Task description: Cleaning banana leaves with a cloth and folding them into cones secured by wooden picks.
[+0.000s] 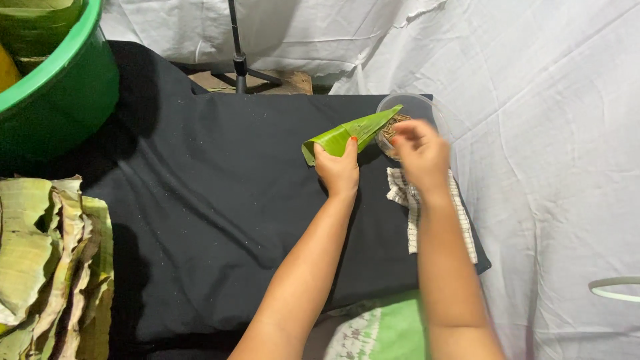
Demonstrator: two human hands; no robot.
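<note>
My left hand grips a green banana leaf rolled into a cone, its wide mouth to the left and its tip pointing right over a clear plastic bowl. My right hand is blurred, hovering at the bowl's near edge with fingers bent over thin brown sticks inside it. Whether it holds a stick cannot be told. Both hands are above a black cloth.
A green tub stands at the far left. A pile of banana leaves lies at the near left. A checked cloth lies under my right wrist. A stand's foot is at the back; white sheeting covers the right.
</note>
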